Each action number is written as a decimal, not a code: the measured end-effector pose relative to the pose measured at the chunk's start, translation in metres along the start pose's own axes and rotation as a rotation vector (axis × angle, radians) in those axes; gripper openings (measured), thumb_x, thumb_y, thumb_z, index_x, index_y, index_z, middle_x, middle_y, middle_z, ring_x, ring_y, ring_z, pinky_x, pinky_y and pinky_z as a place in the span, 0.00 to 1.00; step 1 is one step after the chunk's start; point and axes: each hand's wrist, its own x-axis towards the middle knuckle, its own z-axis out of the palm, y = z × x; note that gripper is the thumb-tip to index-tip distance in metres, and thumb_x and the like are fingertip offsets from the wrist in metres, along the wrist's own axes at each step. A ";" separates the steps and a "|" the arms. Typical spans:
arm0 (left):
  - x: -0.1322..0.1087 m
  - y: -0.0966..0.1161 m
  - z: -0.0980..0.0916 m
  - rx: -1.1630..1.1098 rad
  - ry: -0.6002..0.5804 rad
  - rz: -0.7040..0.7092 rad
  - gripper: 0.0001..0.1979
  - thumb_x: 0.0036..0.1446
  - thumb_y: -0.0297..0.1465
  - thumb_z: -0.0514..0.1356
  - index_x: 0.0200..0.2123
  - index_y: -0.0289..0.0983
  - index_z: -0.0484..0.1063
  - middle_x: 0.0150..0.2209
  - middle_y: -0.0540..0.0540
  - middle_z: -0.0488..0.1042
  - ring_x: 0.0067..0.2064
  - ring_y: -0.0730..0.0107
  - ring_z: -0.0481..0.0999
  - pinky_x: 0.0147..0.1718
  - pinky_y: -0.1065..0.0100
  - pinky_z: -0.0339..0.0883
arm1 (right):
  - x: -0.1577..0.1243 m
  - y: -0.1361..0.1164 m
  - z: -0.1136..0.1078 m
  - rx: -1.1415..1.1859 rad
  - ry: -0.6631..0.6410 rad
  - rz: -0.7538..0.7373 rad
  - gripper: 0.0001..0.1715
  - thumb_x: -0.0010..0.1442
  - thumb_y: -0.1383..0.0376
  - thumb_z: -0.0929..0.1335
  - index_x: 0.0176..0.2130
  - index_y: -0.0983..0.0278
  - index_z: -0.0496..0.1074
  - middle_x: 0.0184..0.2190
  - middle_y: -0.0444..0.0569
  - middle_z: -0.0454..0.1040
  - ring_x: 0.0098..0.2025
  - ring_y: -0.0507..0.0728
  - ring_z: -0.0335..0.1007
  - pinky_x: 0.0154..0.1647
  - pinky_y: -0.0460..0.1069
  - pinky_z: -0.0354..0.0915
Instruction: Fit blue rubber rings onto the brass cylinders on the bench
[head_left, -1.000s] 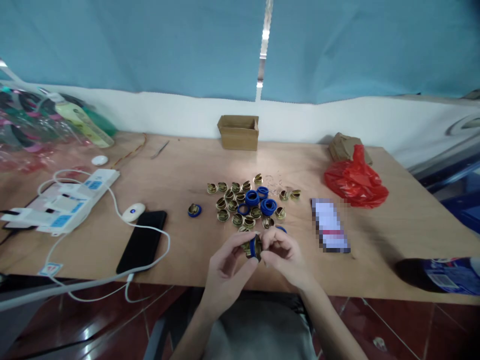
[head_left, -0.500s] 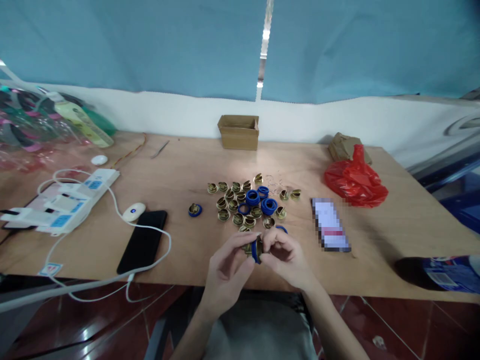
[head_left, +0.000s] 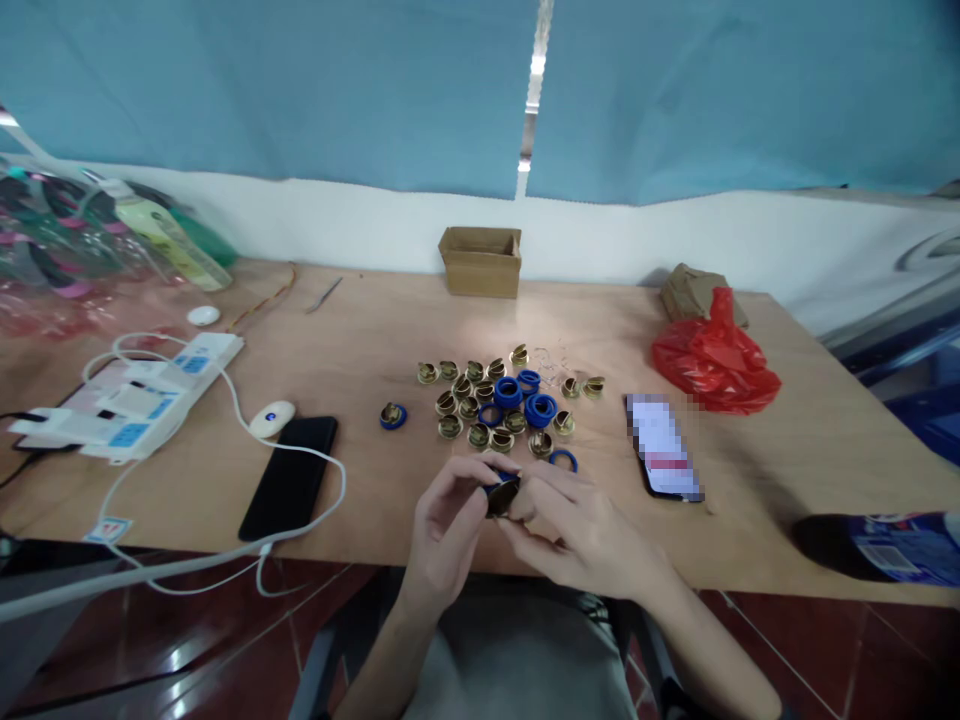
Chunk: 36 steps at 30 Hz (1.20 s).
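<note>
Between my two hands, over the front of the table, is a round brass-coloured metal part (head_left: pixel 504 497) with a blue ring around it. My left hand (head_left: pixel 448 530) pinches it from the left. The fingers of my right hand (head_left: pixel 574 525) are closed against its right side, covering part of it. Just beyond lie several similar brass-coloured parts (head_left: pixel 478 435) and a group of blue rings (head_left: pixel 540 409). A loose blue ring (head_left: pixel 563 461) rests near my right fingers. Off to the left sits one brass-coloured part on a blue ring (head_left: pixel 392 415).
A small cardboard box (head_left: pixel 482 265) stands at the back. On the left are a black phone (head_left: pixel 289 480), white cables and a power strip (head_left: pixel 161 400). To the right lie a lit phone (head_left: pixel 664 450), a red plastic bag (head_left: pixel 716 365) and a dark bottle (head_left: pixel 877 547).
The held part has turned, so its dark flat face now shows towards me. My right hand has rolled over and its fingers reach further across the part.
</note>
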 end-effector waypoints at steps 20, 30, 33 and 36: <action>-0.001 -0.002 -0.011 0.037 -0.049 0.054 0.07 0.65 0.32 0.61 0.45 0.41 0.78 0.45 0.42 0.79 0.49 0.63 0.79 0.50 0.65 0.73 | 0.002 -0.003 -0.001 -0.110 -0.055 -0.066 0.14 0.68 0.72 0.62 0.31 0.61 0.69 0.30 0.49 0.72 0.34 0.56 0.66 0.37 0.51 0.69; 0.004 0.002 -0.010 0.109 0.009 0.058 0.07 0.63 0.34 0.64 0.42 0.40 0.79 0.47 0.40 0.81 0.49 0.59 0.80 0.49 0.61 0.75 | -0.008 0.002 0.014 0.223 0.141 0.178 0.08 0.68 0.66 0.68 0.48 0.59 0.69 0.32 0.44 0.74 0.31 0.53 0.71 0.32 0.48 0.67; 0.003 -0.002 -0.010 0.083 0.026 0.036 0.07 0.63 0.34 0.64 0.43 0.41 0.79 0.47 0.40 0.81 0.49 0.59 0.80 0.48 0.62 0.75 | -0.014 0.007 0.030 0.439 0.257 0.343 0.12 0.65 0.63 0.71 0.47 0.58 0.65 0.27 0.39 0.70 0.27 0.52 0.69 0.29 0.46 0.65; 0.002 -0.005 -0.006 0.050 0.065 0.012 0.07 0.62 0.35 0.66 0.41 0.40 0.79 0.46 0.39 0.81 0.48 0.59 0.81 0.48 0.62 0.75 | -0.018 0.010 0.041 0.593 0.307 0.424 0.07 0.67 0.61 0.68 0.41 0.59 0.64 0.26 0.39 0.67 0.27 0.51 0.67 0.30 0.46 0.64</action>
